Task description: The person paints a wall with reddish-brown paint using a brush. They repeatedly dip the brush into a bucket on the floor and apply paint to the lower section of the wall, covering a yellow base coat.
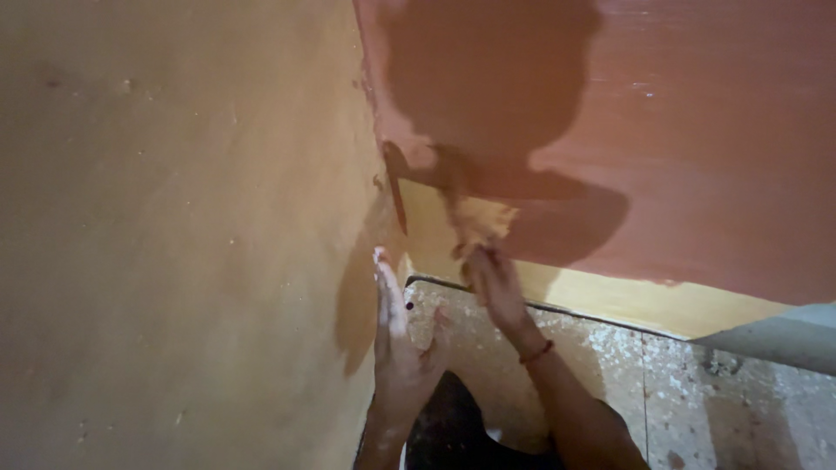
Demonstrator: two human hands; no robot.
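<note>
My right hand point(493, 283) is closed around the handle of a paintbrush point(463, 222), whose bristles touch the wall near an inside corner. The brush sits where reddish-brown paint point(697, 157) meets an unpainted yellow band point(610, 296) low on the right wall. A red thread band circles that wrist. My left hand point(399, 335) rests flat, fingers straight and pointing up, against the tan left wall point(174, 235) right beside the corner. It holds nothing. Shadows of my head and arm fall across the painted area.
A speckled stone floor point(610, 383) splashed with pale paint runs below the yellow band. A grey pipe or ledge point(775, 339) enters from the right edge. The two walls meet in a corner just above my hands.
</note>
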